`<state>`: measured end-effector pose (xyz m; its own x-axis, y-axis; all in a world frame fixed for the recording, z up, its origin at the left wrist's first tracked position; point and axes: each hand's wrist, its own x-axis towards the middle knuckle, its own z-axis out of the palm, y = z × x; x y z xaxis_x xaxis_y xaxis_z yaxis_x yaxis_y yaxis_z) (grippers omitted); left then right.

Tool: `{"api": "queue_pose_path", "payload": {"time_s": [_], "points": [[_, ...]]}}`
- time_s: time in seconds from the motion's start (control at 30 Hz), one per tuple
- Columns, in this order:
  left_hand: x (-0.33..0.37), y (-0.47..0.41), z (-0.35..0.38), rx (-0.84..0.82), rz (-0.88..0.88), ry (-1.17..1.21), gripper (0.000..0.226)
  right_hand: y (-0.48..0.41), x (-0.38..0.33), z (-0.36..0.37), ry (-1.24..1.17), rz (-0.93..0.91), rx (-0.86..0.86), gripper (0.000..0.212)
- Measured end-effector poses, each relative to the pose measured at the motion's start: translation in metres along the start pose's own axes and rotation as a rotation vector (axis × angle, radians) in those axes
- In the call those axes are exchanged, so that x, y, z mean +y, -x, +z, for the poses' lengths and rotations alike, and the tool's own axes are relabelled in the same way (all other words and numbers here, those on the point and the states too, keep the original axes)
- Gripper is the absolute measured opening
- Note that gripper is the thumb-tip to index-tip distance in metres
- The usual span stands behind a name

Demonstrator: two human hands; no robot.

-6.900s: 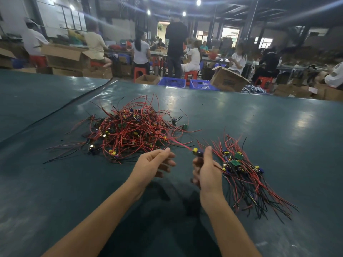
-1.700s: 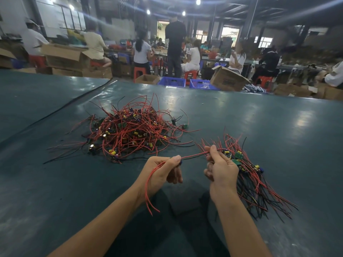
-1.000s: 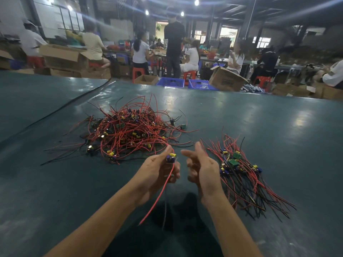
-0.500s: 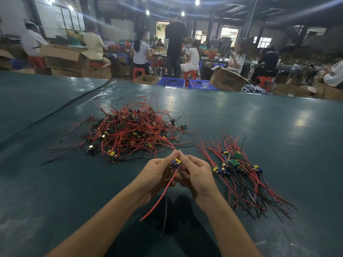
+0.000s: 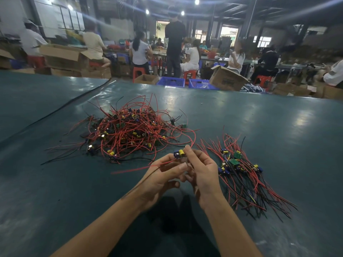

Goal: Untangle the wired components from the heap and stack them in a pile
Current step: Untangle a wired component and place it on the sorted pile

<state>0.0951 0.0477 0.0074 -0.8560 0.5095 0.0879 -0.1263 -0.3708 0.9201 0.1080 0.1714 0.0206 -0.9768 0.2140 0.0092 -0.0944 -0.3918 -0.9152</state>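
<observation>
table: dark teal mat on top, glossy, lamp glare in patches far centre + right; few pale specks.
seam: dark line, diagonal from far centre toward left edge, with a 2nd sheet of the same teal beyond it.
heap: tangled wired parts on the mat left of centre, beyond L hand; red + black wires looping out, yellow/blue/green bits inside.
pile: sorted parts on the right, small green boards at far end, wires fanned toward near right; just beside R hand.
wired component: blue/yellow piece, held up off the mat betw. heap and pile, near both.
R hand: fingers curled, index tip + thumb clamped on the wired component.
L hand: fingers curled, index tip pinching the component from below, thumb folded toward R hand.
leads: one red, one black, trailing from the component leftward across L hand.
shadow: dark patch on the mat betw. the forearms.
room: big workshop, dark roof beams, round ceiling lamps, bright windows at back.
seated workers: row at benches past the table's far edge, mostly pale tops.
standing person: black clothes, mid-background.
cardboard boxes: open, stacked far left; more at centre + right.
blue crates: two, on floor just past the far edge.
red stools: plastic, under the workers.
</observation>
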Motion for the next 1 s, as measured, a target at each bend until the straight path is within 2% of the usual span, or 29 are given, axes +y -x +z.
{"api": "queue_pose_path", "payload": {"time_s": [0.07,0.2,0.4,0.57,0.7,1.0], "points": [[0.002,0.0,0.005,0.027,0.02,-0.024,0.024,0.001,0.0,0.001,0.001,-0.024,-0.022,0.017],[0.007,-0.001,0.007,0.137,-0.025,-0.051,0.047,0.002,0.002,0.004,0.098,-0.027,0.007,0.023],[0.009,0.0,0.005,0.185,-0.021,-0.099,0.036,0.001,0.002,0.005,0.143,-0.038,0.038,0.014],[0.008,-0.001,0.004,0.174,0.032,-0.128,0.027,0.0,0.003,0.003,0.164,-0.056,0.063,0.018],[0.008,-0.003,0.003,0.179,0.075,-0.186,0.03,-0.004,0.005,0.003,0.074,0.002,0.165,0.023],[0.012,-0.002,-0.006,0.061,0.11,-0.297,0.033,-0.023,-0.013,-0.02,-0.278,0.047,0.448,0.01]]}}
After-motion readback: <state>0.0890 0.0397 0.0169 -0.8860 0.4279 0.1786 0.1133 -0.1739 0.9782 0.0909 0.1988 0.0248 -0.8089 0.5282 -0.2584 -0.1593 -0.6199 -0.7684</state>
